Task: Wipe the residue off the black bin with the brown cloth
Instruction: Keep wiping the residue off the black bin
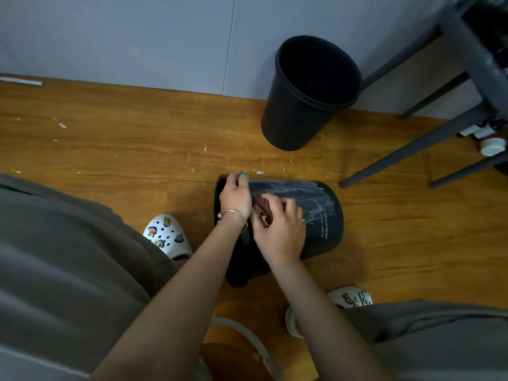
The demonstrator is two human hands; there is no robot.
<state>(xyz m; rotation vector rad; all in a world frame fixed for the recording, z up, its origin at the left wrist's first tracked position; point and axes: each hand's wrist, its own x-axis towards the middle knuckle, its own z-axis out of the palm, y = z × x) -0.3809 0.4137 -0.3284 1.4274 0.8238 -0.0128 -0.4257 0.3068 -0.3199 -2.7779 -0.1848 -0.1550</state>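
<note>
Floor (110, 138): wood, white flecks scattered on it. We take the bin (327, 215) as landmark; it lies on its side between our feet. Which end is which we can't tell for sure; the white print sits near the right end.

Spare bin (308, 94): upright, well beyond the bin, by the wall. Chair legs (412, 152) beyond and right of it. Clog (167, 235) just left of it; second clog (351, 296) on the near side, right.

Residue (299, 193): white streaks over the upward-facing wall, running from the cloth toward the right end.

Left hand (236, 196): fingers curled over the bin's left end, seemingly steadying it. Bracelet (233, 214) on that wrist.

Right hand (280, 232): fingers curled around the bunched cloth (262, 211), pressing it onto the bin wall, just right of the left hand.

Key relation: the bin's long axis runs left-right and the streaks lie to the right of the cloth. We judge the next strokes need to go rightward along that axis. The right hand is nearer; the left stays as anchor. Risk: the bin rolls if the left hand loosens.
</note>
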